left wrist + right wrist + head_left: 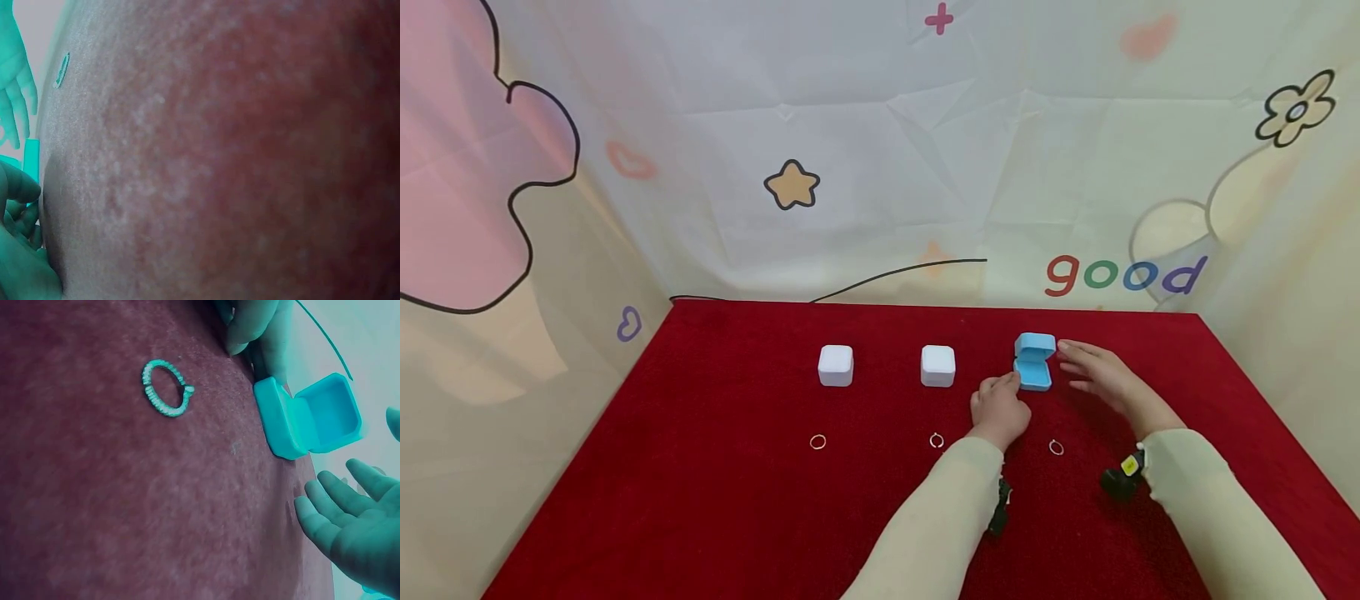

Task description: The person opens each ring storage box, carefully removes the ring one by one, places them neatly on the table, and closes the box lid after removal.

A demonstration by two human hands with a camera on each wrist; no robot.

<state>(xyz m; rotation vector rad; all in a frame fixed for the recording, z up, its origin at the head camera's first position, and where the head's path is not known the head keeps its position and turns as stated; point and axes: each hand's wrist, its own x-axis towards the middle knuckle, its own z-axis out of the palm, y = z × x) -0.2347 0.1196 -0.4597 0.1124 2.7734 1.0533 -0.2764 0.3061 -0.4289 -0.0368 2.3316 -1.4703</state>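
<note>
A light-blue ring box (1034, 377) stands with its lid raised at the right rear of the red cloth. Bent fingers of my left hand (1000, 410) touch its left side near the front corner, and its front face shows uncovered in the right wrist view. Just right of the box, my right hand (1105, 379) hovers with loosely extended fingers and holds nothing; a gap separates it from the box in the right wrist view (369, 528). In front of the box lies a thin ring (156, 403) with a small raised stud.
Two white ring boxes (836, 367) (937, 367) stand in a row left of the blue one, lids down. Two more rings (811, 442) (931, 441) lie in front of them. The red cloth (715, 500) ends at a printed curtain (880, 167) behind and at both sides.
</note>
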